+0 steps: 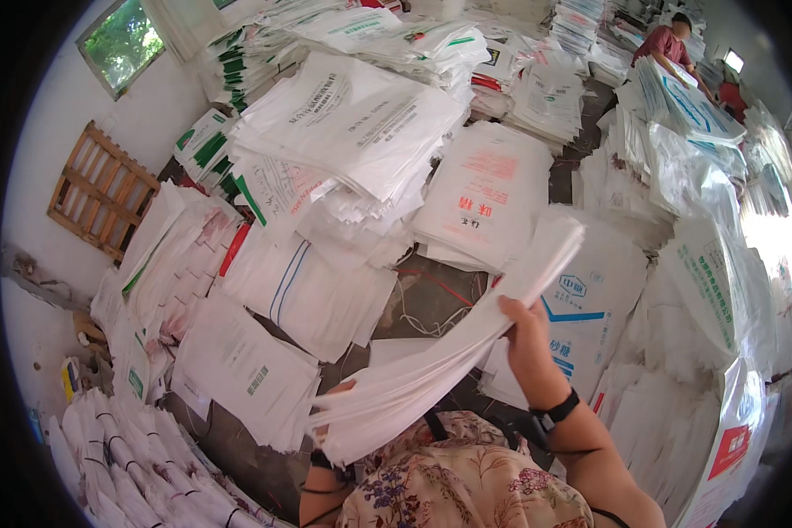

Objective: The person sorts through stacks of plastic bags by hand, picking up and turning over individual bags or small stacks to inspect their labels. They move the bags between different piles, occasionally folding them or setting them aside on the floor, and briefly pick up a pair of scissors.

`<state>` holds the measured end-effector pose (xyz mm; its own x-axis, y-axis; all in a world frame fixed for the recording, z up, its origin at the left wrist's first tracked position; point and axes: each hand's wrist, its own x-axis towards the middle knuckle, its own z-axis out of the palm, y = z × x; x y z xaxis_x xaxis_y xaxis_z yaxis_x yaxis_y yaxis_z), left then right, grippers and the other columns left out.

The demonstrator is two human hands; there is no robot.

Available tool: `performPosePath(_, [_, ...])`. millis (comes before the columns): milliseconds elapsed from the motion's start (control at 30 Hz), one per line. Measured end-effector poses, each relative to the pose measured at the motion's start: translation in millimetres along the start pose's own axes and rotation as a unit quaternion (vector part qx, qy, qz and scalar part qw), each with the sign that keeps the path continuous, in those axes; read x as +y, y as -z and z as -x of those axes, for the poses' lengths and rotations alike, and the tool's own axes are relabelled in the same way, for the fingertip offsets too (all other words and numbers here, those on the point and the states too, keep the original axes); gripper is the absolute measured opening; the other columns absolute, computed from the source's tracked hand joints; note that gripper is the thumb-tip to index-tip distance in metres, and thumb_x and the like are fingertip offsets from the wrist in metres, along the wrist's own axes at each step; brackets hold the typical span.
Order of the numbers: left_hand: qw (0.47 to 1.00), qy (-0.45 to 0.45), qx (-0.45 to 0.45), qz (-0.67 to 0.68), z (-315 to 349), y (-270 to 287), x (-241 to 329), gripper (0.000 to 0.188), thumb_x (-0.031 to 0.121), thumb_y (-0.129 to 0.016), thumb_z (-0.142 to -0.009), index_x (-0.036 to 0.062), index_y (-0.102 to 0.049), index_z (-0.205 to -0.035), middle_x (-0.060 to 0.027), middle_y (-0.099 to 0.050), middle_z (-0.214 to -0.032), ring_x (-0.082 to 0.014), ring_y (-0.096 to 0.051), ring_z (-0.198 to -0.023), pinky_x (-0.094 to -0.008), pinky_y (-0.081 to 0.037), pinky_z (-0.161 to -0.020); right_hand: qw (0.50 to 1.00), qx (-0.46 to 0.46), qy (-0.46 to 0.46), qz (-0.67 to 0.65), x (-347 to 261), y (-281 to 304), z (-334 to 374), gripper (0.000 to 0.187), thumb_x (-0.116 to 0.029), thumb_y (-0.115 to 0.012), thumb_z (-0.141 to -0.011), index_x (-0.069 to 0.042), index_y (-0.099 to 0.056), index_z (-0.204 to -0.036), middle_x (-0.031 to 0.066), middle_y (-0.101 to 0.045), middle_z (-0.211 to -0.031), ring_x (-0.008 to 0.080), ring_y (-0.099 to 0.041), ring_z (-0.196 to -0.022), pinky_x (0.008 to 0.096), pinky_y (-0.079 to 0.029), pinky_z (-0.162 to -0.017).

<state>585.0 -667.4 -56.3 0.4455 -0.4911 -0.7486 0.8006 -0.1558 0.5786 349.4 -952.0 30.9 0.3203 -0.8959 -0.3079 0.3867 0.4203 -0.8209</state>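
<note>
A bent stack of white woven sacks (453, 352) stretches across in front of my body, its far end raised to the right. My right hand (530, 339) is closed on its right edge, thumb on the near face and fingers partly hidden. At the lower left end, my left hand (343, 385) grips the stack from behind; most of that hand is covered by the sacks. Under the raised end, a flat pile of white sacks with blue print (581, 304) lies to the right. Beyond is a pile with red print (477, 189).
A tall sack pile (352, 123) rises ahead. Tied bundles (141, 462) fill the lower left, and a green-printed pile (251, 374) lies nearer. White cord (427, 324) is loose on the floor. A wooden pallet (104, 189) leans on the left wall. Another person (664, 44) works at the far right.
</note>
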Motion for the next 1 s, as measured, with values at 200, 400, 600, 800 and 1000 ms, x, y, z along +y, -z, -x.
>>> performPosePath(200, [0.981, 0.046, -0.149, 0.112, -132, -26, 5, 0.034, 0.024, -0.049, -0.098, 0.0003, -0.056, -0.121, -0.0172, -0.066, -0.108, -0.0256, -0.067, -0.091, -0.0358, -0.055, -0.079, 0.995, 0.100, 0.026, 0.013, -37, 19, -58, 0.039, -0.010, -0.059, -0.084, 0.004, -0.050, -0.119, 0.0118, -0.062, -0.103, 0.0229, -0.065, -0.087, 0.0359, -0.056, -0.073])
performPosePath(400, [0.977, 0.094, -0.184, -0.054, -196, -125, 70, 0.032, 0.024, -0.054, -0.096, 0.0031, -0.056, -0.120, -0.0159, -0.066, -0.108, -0.0232, -0.066, -0.092, -0.0322, -0.054, -0.078, 0.979, 0.174, 0.097, -0.030, -71, 33, -190, 0.020, -0.009, -0.062, -0.082, -0.002, -0.058, -0.100, 0.0074, -0.063, -0.089, 0.0178, -0.062, -0.073, 0.0296, -0.050, -0.058])
performPosePath(600, [0.989, 0.020, -0.113, -0.091, -201, -145, 109, 0.033, 0.020, -0.049, -0.097, 0.0011, -0.053, -0.123, -0.0145, -0.065, -0.111, -0.0219, -0.065, -0.091, -0.0295, -0.053, -0.076, 0.964, 0.187, 0.182, -0.046, -139, 34, -346, 0.017, -0.007, -0.069, -0.078, -0.005, -0.059, -0.092, 0.0049, -0.061, -0.079, 0.0165, -0.059, -0.063, 0.0279, -0.048, -0.051])
performPosePath(800, [0.998, -0.041, 0.009, -0.042, -195, -112, 111, 0.035, 0.021, -0.051, -0.097, 0.0017, -0.051, -0.126, -0.0133, -0.064, -0.115, -0.0218, -0.064, -0.095, -0.0287, -0.052, -0.076, 0.939, 0.146, 0.301, -0.077, -218, 24, -370, 0.018, -0.007, -0.068, -0.083, -0.005, -0.059, -0.098, 0.0047, -0.061, -0.090, 0.0162, -0.061, -0.076, 0.0294, -0.050, -0.064])
performPosePath(1000, [0.988, -0.027, 0.151, 0.029, -200, -26, 48, 0.041, 0.019, -0.052, -0.095, -0.0003, -0.044, -0.130, -0.0156, -0.062, -0.114, -0.0243, -0.065, -0.091, -0.0283, -0.052, -0.073, 0.927, 0.190, 0.300, -0.120, -159, 56, -350, 0.031, -0.011, -0.065, -0.087, -0.002, -0.057, -0.115, 0.0080, -0.063, -0.106, 0.0188, -0.064, -0.091, 0.0302, -0.052, -0.071])
